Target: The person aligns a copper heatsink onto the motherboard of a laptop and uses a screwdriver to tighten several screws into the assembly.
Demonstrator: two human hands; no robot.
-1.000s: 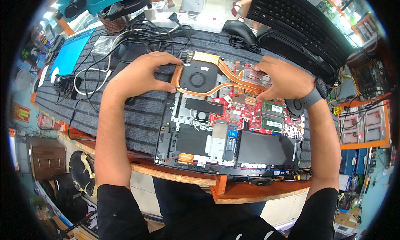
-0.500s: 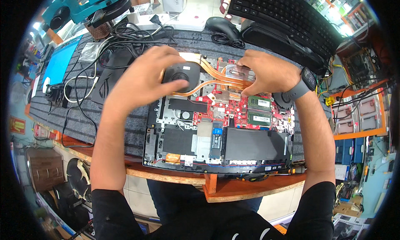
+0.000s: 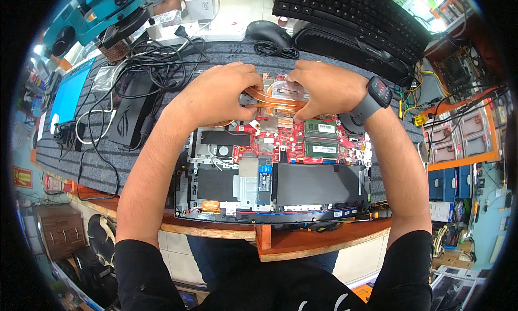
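An opened laptop base (image 3: 318,184) with a red motherboard (image 3: 264,149) lies in front of me. My left hand (image 3: 218,95) grips the copper heatsink (image 3: 272,103) on its left side, fingers curled over the pipes and covering most of the left fan. My right hand (image 3: 326,89) pinches the heatsink's right end, thumb low and fingers at the far edge, beside a clear plate on it. A dark watch is on my right wrist. Two green memory sticks (image 3: 321,149) sit below the pipes, above the dark battery.
A mat-covered bench holds a black keyboard (image 3: 350,8), mouse (image 3: 267,33), tangled cables, a dark power brick (image 3: 129,119), a blue mat (image 3: 70,97) and a teal instrument (image 3: 94,17). Another person's legs show beyond. Clear bins (image 3: 461,138) stand at right.
My left hand has moved from the heatsink's left edge rightward over the fan and closed on the pipes. The laptop appears further left as the whole view has shifted.
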